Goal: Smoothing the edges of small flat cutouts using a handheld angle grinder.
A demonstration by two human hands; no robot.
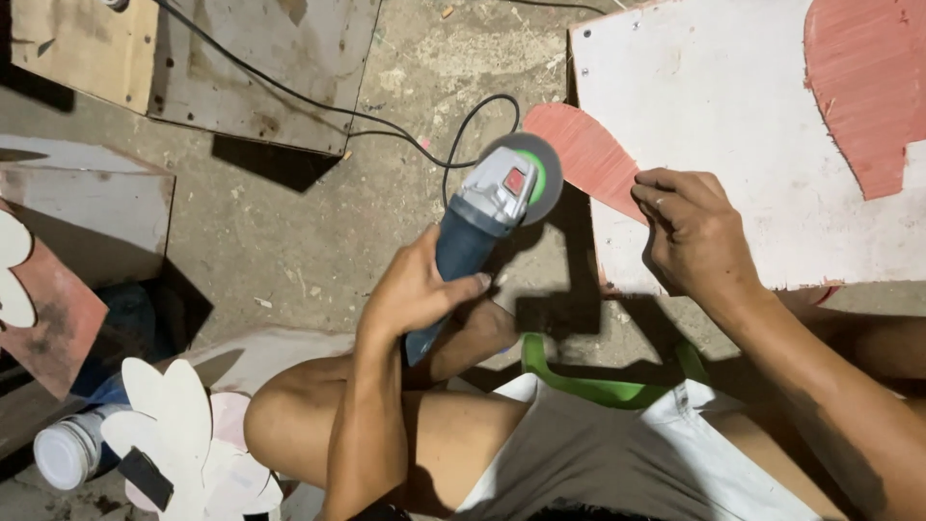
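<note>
Head view, looking down at a seated person's lap and bare knees above a dusty concrete floor. The left hand [417, 289] has its fingers clamped round the blue body of an angle grinder [487, 217], gripped low on the handle so the grey head and disc point away from the body. The disc [542, 174] sits at the tip of a pink, leaf-shaped cutout [586, 154] — touching or just shy of it, hard to tell. The grinder's black cord [318, 101] trails off across the floor to the upper left.

The right hand [696, 233] presses down on a white board [719, 96], fingers curled together on the cutout's edge, seemingly to steady it against the tool. A larger pink shape [863, 87] lies on the board's far corner.

At lower left are pale flower-shaped cutouts [178, 434] and a white-capped can [66, 453]; a plywood sheet [265, 63] lies at top — all well apart from the hands.
</note>
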